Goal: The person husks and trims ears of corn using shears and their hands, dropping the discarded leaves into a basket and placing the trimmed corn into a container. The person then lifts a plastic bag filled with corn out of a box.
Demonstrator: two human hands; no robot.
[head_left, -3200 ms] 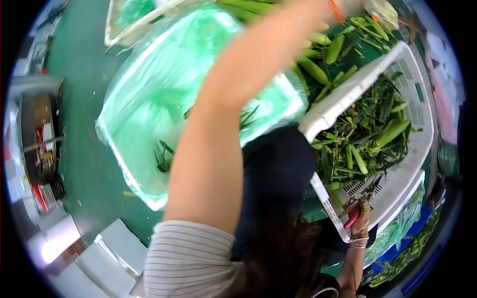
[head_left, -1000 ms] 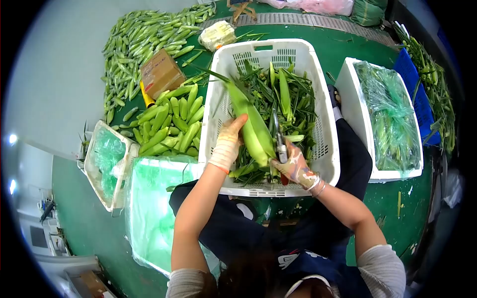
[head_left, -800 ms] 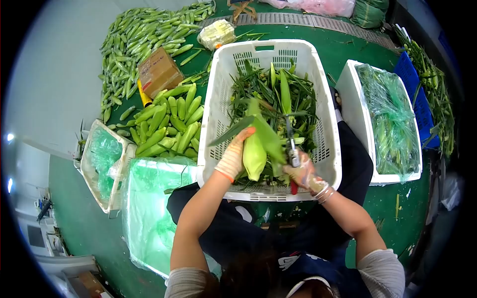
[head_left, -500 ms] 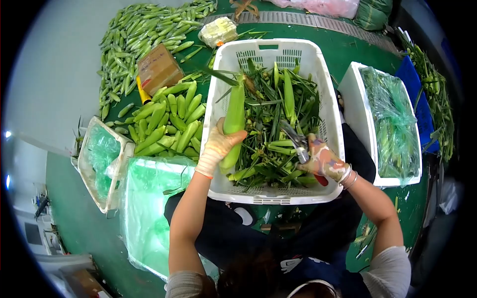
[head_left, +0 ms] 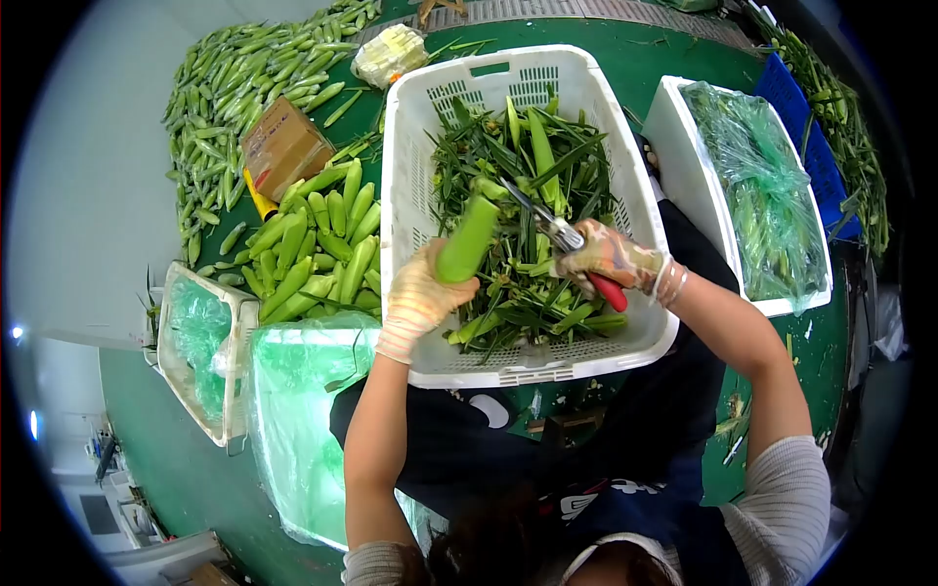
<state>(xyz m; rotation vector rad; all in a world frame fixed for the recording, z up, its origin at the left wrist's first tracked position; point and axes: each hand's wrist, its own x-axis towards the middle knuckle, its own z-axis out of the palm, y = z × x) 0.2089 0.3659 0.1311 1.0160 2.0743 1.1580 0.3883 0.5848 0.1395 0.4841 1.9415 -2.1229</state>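
My left hand (head_left: pixel 426 295), in a pale glove, is closed around a green ear of corn (head_left: pixel 467 239) at the left side of the white crate (head_left: pixel 625 283). The ear leans up and to the right, and its upper end is slightly blurred. In my right hand (head_left: pixel 608 256), which wears a patterned glove, are pruning shears (head_left: pixel 555 227) with a red handle. Their metal blades point up and left, close to the ear's upper end; I cannot tell whether they touch it. Green husks, leaves and trimmed pieces (head_left: pixel 576 161) fill much of the crate below both hands.
Left of the crate lie a pile of green ears (head_left: pixel 303 244), a cardboard box (head_left: pixel 285 146) and many wrapped ears (head_left: pixel 220 107). Nearer stands a box lined with green plastic (head_left: pixel 308 391). On the right is a white foam box (head_left: pixel 674 146) of corn under plastic, beside a blue crate (head_left: pixel 816 146).
The ear has tilted to the right, and its long top leaves no longer show. My right hand has risen, bringing the shears up to the ear's upper end. The whole view has shifted slightly.
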